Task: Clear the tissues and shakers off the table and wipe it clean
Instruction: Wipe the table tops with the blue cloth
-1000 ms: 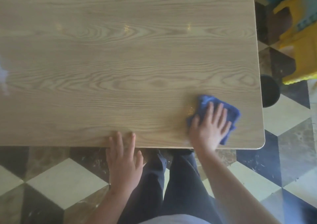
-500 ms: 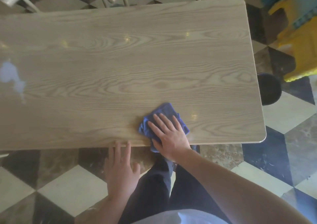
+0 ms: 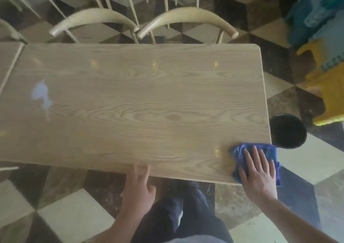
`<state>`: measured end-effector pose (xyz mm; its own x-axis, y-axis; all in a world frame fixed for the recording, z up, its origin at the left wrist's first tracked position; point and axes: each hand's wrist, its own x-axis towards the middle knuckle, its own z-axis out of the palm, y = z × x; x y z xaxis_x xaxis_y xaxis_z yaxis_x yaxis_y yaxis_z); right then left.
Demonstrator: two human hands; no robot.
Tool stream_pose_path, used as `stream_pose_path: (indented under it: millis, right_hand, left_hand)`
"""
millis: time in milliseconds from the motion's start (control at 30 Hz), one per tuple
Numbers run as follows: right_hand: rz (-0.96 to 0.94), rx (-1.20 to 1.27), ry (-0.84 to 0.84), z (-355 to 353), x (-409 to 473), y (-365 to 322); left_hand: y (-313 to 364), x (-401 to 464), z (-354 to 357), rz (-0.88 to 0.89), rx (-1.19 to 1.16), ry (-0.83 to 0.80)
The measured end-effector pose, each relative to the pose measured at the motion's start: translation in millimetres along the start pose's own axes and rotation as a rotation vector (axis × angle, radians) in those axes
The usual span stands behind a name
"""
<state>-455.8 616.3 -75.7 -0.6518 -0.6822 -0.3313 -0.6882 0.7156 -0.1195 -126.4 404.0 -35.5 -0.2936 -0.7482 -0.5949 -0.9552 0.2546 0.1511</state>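
Observation:
A light wooden table (image 3: 137, 101) fills the middle of the head view. A crumpled blue cloth (image 3: 242, 151) lies on its near right corner, partly hanging over the edge. My right hand (image 3: 257, 174) presses flat on the cloth with fingers spread. At the table's near edge my left hand (image 3: 138, 188) rests its fingertips, fingers apart and holding nothing. A pale bluish patch (image 3: 41, 95) shows on the table's left part. No tissues or shakers are in view.
Two pale wooden chairs (image 3: 186, 17) stand pushed in at the far side. A round black object (image 3: 287, 133) sits on the floor past the right edge. A yellow and teal thing (image 3: 327, 75) stands at the far right. The floor is chequered tile.
My right hand has slid the blue cloth from the near middle of the table to the near right corner. The view has tilted up, showing the chairs. My left hand stays at the near edge.

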Motion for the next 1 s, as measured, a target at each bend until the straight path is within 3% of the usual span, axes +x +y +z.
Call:
stream_pose_path:
  millis: [100,333,600,733,1000]
  right_hand:
    - [-0.061,-0.023,0.000,3.3,7.0,-11.1]
    - [-0.586,-0.083,-0.098,14.6,26.7,-113.3]
    - [-0.910,-0.186,-0.175,32.5,38.0,-229.3]
    - [-0.983,-0.220,-0.209,39.3,35.4,-297.6]
    - [-0.927,-0.216,-0.166,64.5,19.7,-441.5]
  left_hand:
    - [2.3,-6.9,4.2,0.004,0.023,-0.010]
    - [-2.3,-15.9,-7.7,-0.048,0.143,-0.028]
    - [-79.8,20.8,-53.1,-0.172,0.098,-0.038]
    - [-126.5,40.8,-80.4,-0.143,0.119,-0.056]
    - [-272.7,107.3,-130.1,-0.187,0.011,0.022]
